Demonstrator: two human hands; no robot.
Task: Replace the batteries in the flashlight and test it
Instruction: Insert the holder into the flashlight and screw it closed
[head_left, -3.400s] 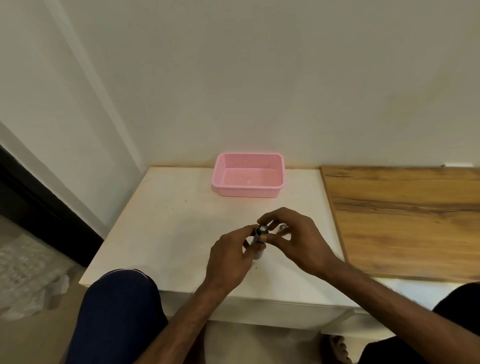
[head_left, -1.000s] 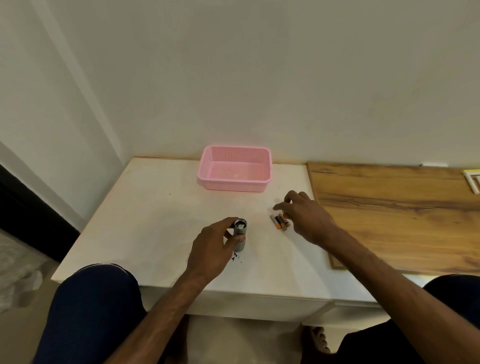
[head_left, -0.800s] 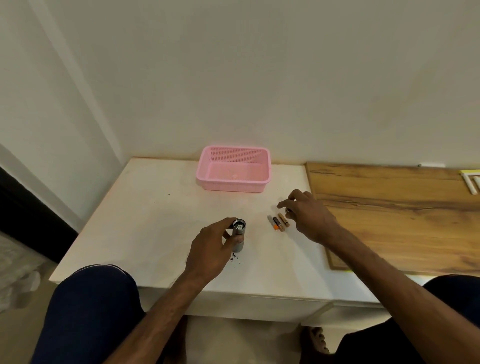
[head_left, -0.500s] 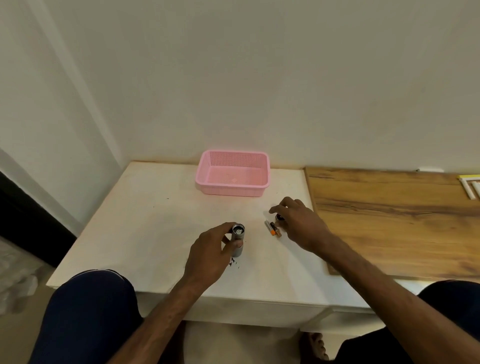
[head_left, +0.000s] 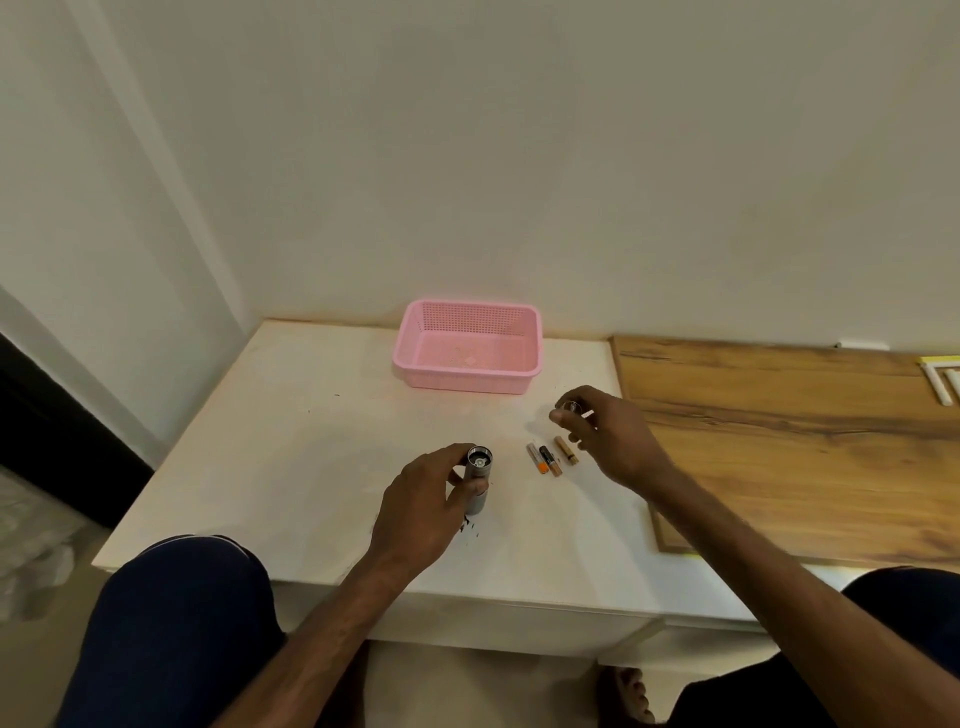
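Observation:
My left hand (head_left: 421, 501) grips the grey flashlight body (head_left: 477, 480) upright on the white table (head_left: 291, 441), its open end facing up. Three small batteries (head_left: 550, 457) lie side by side on the table just right of the flashlight. My right hand (head_left: 605, 434) hovers above and behind the batteries, pinching a small round piece (head_left: 569, 408), apparently the flashlight cap, between thumb and fingertips.
A pink plastic basket (head_left: 467, 374) stands at the back of the table against the wall. A wooden board (head_left: 805, 441) adjoins the table on the right, with white sticks (head_left: 940, 382) at its far edge. My knees sit below the table's front edge.
My right hand left the flashlight, put batteries down on the table, then lifted back and right with a small round piece. The left hand kept holding the flashlight upright.

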